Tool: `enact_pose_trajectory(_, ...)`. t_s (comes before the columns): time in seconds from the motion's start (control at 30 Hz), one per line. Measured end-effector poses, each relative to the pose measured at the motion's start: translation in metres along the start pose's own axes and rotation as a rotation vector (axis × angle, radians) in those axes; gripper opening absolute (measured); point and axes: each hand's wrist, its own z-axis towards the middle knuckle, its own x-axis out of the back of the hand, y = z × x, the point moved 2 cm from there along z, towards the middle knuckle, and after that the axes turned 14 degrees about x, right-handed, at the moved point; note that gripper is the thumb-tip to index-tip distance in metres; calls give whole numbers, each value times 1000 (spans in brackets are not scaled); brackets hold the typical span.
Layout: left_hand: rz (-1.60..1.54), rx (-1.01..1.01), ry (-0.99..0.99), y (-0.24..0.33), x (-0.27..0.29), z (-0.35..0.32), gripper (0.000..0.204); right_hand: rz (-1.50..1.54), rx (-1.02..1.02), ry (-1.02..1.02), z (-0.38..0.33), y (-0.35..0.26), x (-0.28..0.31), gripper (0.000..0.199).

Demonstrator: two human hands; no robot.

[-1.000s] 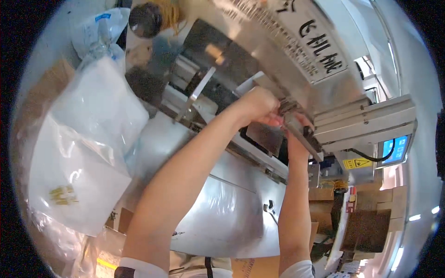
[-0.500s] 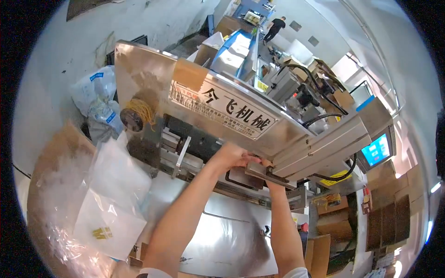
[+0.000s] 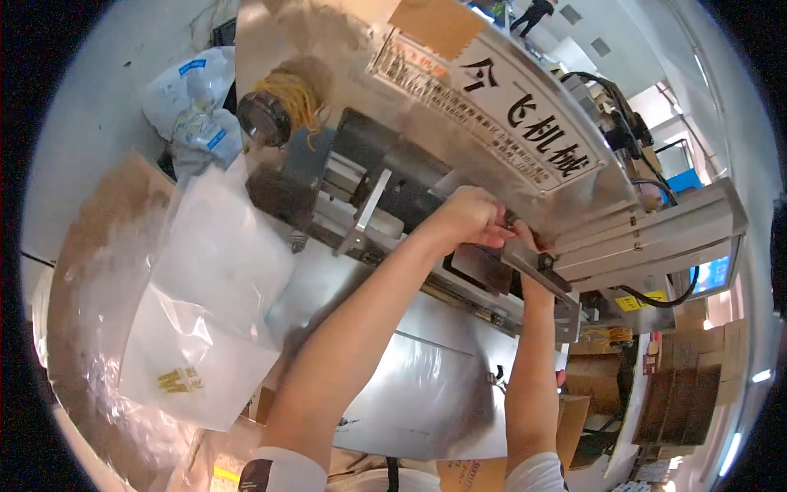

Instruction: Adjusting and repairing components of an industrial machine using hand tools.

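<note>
Head view: your left hand (image 3: 469, 217) is curled with fingers bent over the metal bar (image 3: 537, 266) under the steel machine (image 3: 459, 123); whether it truly grips is hard to tell. Your right hand (image 3: 525, 238) is mostly hidden behind the left one and the bar, so can't say if it's clenched. Both forearms reach up from the bottom edge, left slanting, right nearly straight. Off to your left, clear plastic bags (image 3: 205, 320) lie piled on cardboard (image 3: 106, 205).

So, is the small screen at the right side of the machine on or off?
On. The small screen glows bright blue under the machine's grey metal arm, clearly lit against the dim area around it.
</note>
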Motion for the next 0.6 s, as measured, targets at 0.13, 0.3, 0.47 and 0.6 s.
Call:
enact_pose_trajectory(0.13, -15, 5, 73, -2, 2, 1, 13, -263, 187, -54, 3, 5, -1, 21)
enact_pose_trajectory(0.3, -23, 22, 58, 5, 2, 5, 13, -207, 138, -76, 11, -10, 3, 21)
enact_pose_trajectory(0.47, 57, -74, -38, -3, -6, 1, 28, -760, 232, -407, -1, 17, 32, 34)
enact_pose_trajectory(0.6, 69, 12, 81, -1, -5, -13, 32, -811, 216, -323, -3, 14, 24, 35)
